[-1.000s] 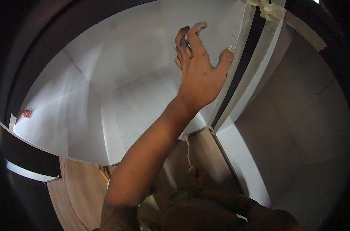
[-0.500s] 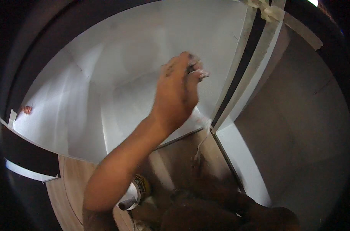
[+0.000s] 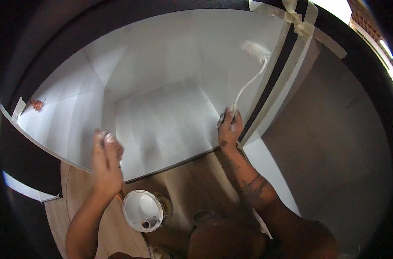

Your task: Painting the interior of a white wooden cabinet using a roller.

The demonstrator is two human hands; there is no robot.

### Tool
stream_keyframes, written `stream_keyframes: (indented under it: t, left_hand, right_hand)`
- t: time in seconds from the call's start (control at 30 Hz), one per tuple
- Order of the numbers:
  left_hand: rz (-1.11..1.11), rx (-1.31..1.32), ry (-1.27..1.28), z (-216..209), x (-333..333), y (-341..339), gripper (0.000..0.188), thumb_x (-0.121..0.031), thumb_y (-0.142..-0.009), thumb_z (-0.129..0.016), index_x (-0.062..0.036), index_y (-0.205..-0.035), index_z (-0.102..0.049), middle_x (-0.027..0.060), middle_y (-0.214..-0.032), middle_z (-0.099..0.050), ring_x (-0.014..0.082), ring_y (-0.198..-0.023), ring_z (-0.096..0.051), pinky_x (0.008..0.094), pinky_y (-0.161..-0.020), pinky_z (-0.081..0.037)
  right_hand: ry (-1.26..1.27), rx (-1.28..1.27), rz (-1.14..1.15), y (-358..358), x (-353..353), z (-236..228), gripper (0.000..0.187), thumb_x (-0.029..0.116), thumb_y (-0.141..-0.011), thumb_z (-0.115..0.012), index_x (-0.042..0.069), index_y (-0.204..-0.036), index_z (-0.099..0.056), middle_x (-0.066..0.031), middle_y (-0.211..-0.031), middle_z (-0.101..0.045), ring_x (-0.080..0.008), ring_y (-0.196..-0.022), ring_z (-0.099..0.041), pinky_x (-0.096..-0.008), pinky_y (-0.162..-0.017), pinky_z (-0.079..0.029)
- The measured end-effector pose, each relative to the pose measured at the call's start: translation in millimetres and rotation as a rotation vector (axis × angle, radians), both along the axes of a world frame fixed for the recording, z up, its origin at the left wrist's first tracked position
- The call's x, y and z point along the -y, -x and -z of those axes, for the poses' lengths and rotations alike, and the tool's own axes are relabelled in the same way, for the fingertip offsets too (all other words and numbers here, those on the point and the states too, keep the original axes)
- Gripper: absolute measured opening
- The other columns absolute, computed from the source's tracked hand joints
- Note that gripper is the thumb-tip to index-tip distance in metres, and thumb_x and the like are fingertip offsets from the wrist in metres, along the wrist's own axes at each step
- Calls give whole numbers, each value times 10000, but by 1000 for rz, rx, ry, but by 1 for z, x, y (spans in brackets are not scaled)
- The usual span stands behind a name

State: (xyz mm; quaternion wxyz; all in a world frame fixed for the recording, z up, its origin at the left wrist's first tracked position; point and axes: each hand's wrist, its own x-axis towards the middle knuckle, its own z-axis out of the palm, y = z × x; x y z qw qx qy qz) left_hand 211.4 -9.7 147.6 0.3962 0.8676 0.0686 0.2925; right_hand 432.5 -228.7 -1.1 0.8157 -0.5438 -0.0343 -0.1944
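Right hand (image 3: 229,126): closed round the grip end of a roller (image 3: 256,51), dark and pale smears on the fingers; arm extended, forearm with dark markings; roller's thin pale shaft rises from the fist and bends up to a fluffy white sleeve, blurred, in front of the upper right of a white panel (image 3: 162,116); contact with the panel cannot be told. Left hand (image 3: 105,157): released, raised, fingers upward and slightly bent, white smears near the tips, blurred; before the lower left of the panel. Black strip (image 3: 264,86): beside the roller sleeve, slanting, edged both sides with tape (image 3: 303,28), which is bunched at the top. Bucket (image 3: 138,203): round, white inside, on the wood-toned floor (image 3: 190,181), near the left end of the floor's far edge, between the forearms; short tube (image 3: 150,222) inside, near the bucket's closest side. White ledge (image 3: 270,170): along the floor's right edge; grey panel (image 3: 334,138) beyond it. Orange-red coil (image 3: 36,105): far left, against the white surface.
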Motion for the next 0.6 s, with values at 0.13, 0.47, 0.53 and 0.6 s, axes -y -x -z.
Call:
stream_keyframes:
  t: [0.13, 0.47, 0.53, 0.6]
  left_hand:
    - [-153, 22, 220, 5, -23, 49, 283, -288, -1088, -390, -38, -971, -448, -6, -724, -438, 81, -652, -390, 268, -579, -346]
    - [-477, -38, 264, 88, -82, 178, 421, -361, -1061, -482, -105, -728, -449, -8, -652, -425, 79, -599, -379, 268, -546, -309]
    - [-536, -3, 327, 100, -85, 188, 425, -367, -1055, -497, -112, -718, -454, -7, -634, -426, 82, -591, -386, 268, -547, -315]
    - [-605, 54, 379, 102, -88, 202, 430, -372, -1049, -513, -118, -707, -458, -7, -617, -427, 85, -583, -393, 269, -548, -322]
  right_hand:
    - [-13, 55, 0, -20, 8, -27, 180, 182, -1016, -570, 25, -931, -597, 31, -692, -521, -40, -596, -481, -205, -528, -397]
    - [-103, -72, -8, 17, 4, 19, 205, 243, -1023, -573, 44, -981, -599, 30, -729, -547, -42, -614, -498, -210, -505, -372]
    - [-135, -81, 7, 2, 5, -9, 207, 245, -1022, -573, 46, -974, -600, 30, -733, -547, -44, -605, -494, -211, -500, -366]
    - [-91, 69, -52, -9, 5, -39, 194, 236, -1017, -574, 52, -962, -603, 30, -717, -542, -51, -570, -481, -215, -494, -370]
